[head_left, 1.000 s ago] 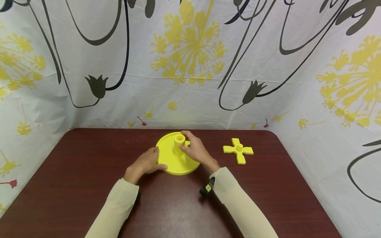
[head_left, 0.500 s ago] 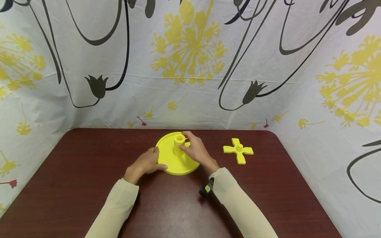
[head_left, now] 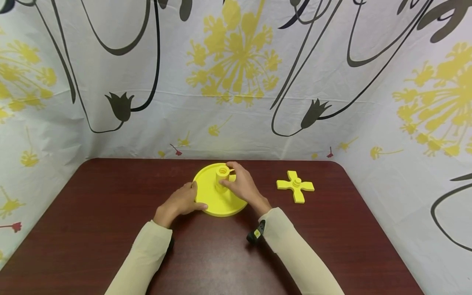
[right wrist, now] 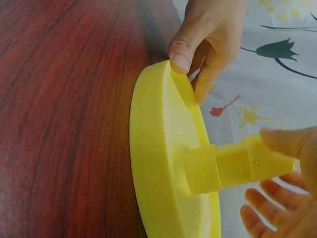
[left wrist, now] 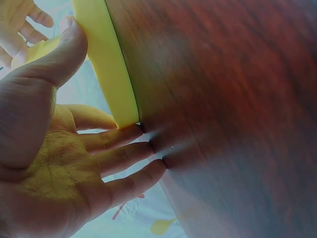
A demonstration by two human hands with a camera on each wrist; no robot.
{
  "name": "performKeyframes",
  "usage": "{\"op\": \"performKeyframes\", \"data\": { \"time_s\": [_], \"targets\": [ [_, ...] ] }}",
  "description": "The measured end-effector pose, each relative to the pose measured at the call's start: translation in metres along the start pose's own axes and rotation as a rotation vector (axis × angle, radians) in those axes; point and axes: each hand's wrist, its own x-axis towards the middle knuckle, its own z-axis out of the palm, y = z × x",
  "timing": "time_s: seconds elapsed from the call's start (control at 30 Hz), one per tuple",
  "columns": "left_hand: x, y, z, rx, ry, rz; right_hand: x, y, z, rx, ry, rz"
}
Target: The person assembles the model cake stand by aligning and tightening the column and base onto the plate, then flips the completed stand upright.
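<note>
A yellow round disc (head_left: 217,207) with a raised rim lies on the table. A hollow yellow post (head_left: 222,176) stands up from it, its top hole ringed inside. My left hand (head_left: 180,200) holds the disc's left rim, thumb at the near side; in the left wrist view several fingertips (left wrist: 126,186) touch the tabletop. My right hand (head_left: 244,184) grips the post's upper part, thumb in front and fingers behind. In the right wrist view this upper part (right wrist: 255,158) bears the marking "35". Another yellow bit shows between post and palm, mostly hidden.
A yellow cross-shaped piece (head_left: 296,186) with a round ridged stud in its middle lies right of my right hand. The dark red-brown table (head_left: 217,254) ends at a white sheet (head_left: 166,82) with printed flowers, behind and at both sides.
My right thumb has shifted slightly leftward across the post, and the right fingers have moved a little. The left hand, disc and cross-shaped piece stay in place.
</note>
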Motion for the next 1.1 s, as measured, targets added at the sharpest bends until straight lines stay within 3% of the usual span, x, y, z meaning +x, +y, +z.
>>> {"op": "performKeyframes", "data": {
  "time_s": [0.2,0.6,1.1],
  "targets": [
    [0.0003,-0.0002,-0.0007,0.005,0.001,0.005,-0.0016,0.0001,-0.0030,0.077,-0.045,-0.026],
    [0.0011,0.0003,-0.0011,-0.008,-0.014,-0.015,-0.0018,0.0009,-0.0042,0.048,-0.040,-0.072],
    [0.0018,0.0001,0.0005,-0.017,-0.013,-0.021,-0.0020,-0.0029,0.0011,-0.026,0.013,0.003]
  ]
}}
